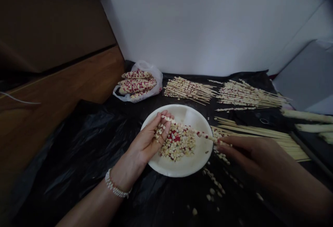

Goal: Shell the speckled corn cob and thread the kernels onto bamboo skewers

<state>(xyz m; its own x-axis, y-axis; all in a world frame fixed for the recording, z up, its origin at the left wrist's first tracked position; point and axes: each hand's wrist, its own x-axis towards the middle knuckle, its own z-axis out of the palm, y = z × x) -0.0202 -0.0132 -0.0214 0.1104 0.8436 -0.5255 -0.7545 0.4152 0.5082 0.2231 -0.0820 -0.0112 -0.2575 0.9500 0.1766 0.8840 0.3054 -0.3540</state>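
Note:
A skewer [191, 129] threaded with pale and dark red corn kernels slants across a white bowl [202, 157]. My right hand [249, 154] pinches its lower end beyond the bowl's right rim. My left hand [148, 138], palm up and cupped over the left of the bowl, cradles loose corn kernels [159, 131]. The far tip of the skewer lies by its thumb and fingers; whether they grip it I cannot tell. More loose kernels [178, 147] and something red cover the bottom of the bowl.
A plastic bag [156, 76] of speckled corn cobs [136, 85] sits behind the bowl. Two piles of threaded skewers [186, 89] [241, 93] lie at the back. Bare sticks [262, 137], stripped cobs [307, 116] and scattered kernels lie rightward on black plastic sheeting [104, 133].

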